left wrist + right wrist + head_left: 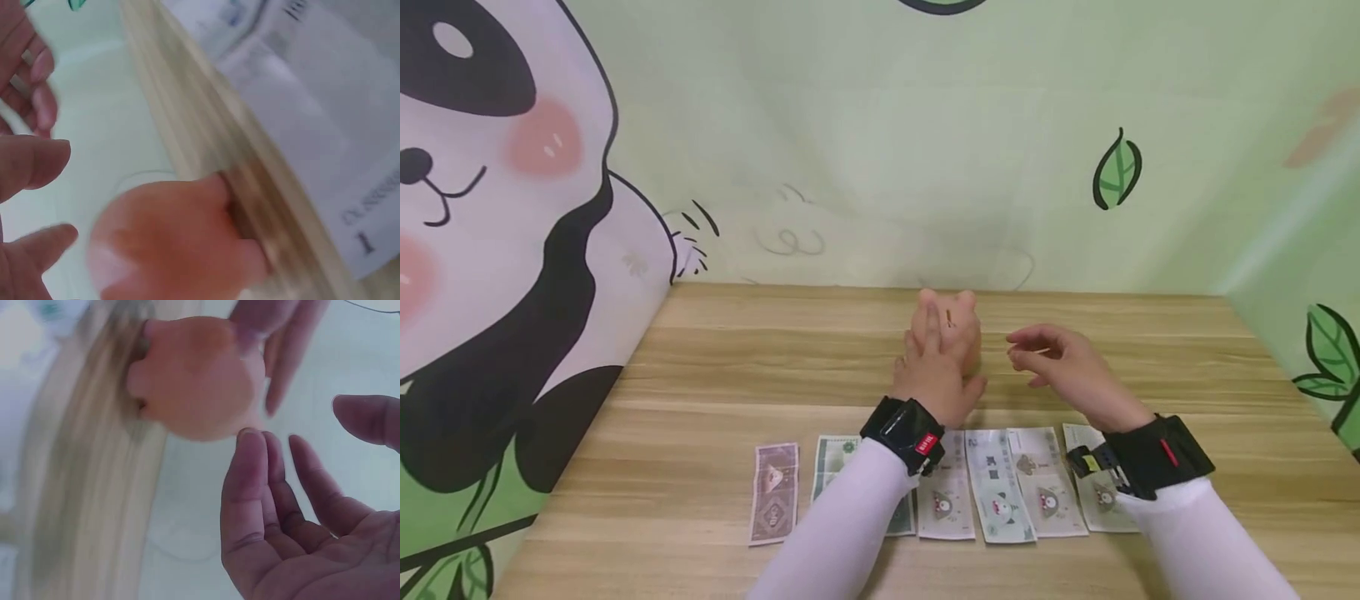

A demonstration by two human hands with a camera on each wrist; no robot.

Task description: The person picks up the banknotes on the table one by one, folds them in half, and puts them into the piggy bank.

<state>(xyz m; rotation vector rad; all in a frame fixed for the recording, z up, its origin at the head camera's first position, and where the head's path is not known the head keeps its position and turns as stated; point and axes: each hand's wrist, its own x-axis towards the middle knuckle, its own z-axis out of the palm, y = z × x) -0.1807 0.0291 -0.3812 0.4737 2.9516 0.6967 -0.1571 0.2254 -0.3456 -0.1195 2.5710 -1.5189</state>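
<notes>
A pinkish-orange piggy bank [972, 333], with a narrow slot in its top, stands on the wooden table near the back wall. My left hand [934, 379] rests on its near left side, fingers stretched forward over it and thumb out to the right. To the right of the bank, my right hand [1063, 362] hovers with loosely bent fingers and holds nothing. In the right wrist view, the piggy bank [197, 378] shows rounded sides and stubby feet, and my right fingertips [251, 440] overlap its edge.
Several cartoon play banknotes lie in a row along the near side, from a purple note [773, 493] at left to a pale brown note [1101, 504] at right. My forearms partly cover the row. A panda-print wall cloth [865, 167] rises behind the table [700, 375].
</notes>
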